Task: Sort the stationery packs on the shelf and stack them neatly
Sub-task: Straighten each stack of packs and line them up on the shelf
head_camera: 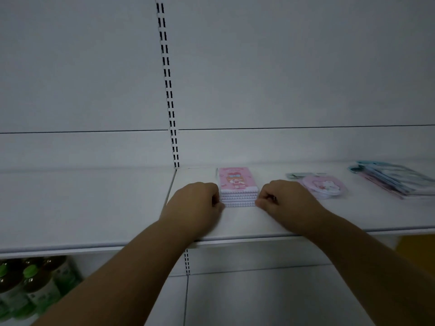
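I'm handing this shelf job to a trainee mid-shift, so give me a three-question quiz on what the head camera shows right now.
1. True or false: the stack of pink spiral-bound notebooks sits between the left hand and the right hand.
2. What lies just right of the right hand?
A. round pink packs
B. scissors
C. a stapler
3. What stands on the lower shelf at bottom left?

Key:
1. True; both hands touch its sides on the white metal shelf.
2. A.
3. Dark bottles with green labels.
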The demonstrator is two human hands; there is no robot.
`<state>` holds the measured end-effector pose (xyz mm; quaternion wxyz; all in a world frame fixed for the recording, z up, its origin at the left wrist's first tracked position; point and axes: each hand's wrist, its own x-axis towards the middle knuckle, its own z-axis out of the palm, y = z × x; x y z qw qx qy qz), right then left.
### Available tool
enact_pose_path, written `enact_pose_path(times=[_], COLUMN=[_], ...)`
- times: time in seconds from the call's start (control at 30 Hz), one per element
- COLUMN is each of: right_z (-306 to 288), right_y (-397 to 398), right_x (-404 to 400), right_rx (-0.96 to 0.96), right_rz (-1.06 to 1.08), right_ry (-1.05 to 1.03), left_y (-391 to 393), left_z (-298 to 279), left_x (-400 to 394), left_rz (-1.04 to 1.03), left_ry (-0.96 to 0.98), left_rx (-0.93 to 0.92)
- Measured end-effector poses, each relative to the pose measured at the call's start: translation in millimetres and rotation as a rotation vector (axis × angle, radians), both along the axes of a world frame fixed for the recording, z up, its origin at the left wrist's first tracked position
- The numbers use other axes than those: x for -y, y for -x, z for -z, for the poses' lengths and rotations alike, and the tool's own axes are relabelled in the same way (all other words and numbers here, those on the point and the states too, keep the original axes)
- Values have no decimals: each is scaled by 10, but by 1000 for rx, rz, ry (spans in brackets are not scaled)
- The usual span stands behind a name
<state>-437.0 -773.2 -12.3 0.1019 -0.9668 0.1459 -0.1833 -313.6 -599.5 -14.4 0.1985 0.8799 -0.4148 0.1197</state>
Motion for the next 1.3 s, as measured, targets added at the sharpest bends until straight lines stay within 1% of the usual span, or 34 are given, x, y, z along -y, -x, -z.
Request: enact_pose_path(times=[0.2,0.37,0.47,0.6,0.73,0.9,1.13,1.23,1.3], right_z=[-15,-2,16,13,-4,16,6,-45,-109], right_y=[2,5,10,13,-12,-11,-11,4,-58], right_x=[-47,-77,-71,-40,-46,-2,-50,-18,58], right_rx=[-22,-86,-60,-22,-58,-55,-99,-89,-7], right_rz=[-8,-11,4,7,-10,0,-24,15,86], right_ry=[59,178,172,124,114,89,87,9,-150], left_y=[6,16,26,39,69,49,60,45,-51], left_z=[13,40,48,43,38,16,-5,-91,-196], left_x=[24,34,39,25,28,0,2,-50,-31], left_rz=[34,42,48,51,29,2,13,14,-31], left_ry=[1,-24,-51,-35,-63,-66,-96,-102,-97], left_rx=[39,99,127,101,108,37,-8,-144,-267])
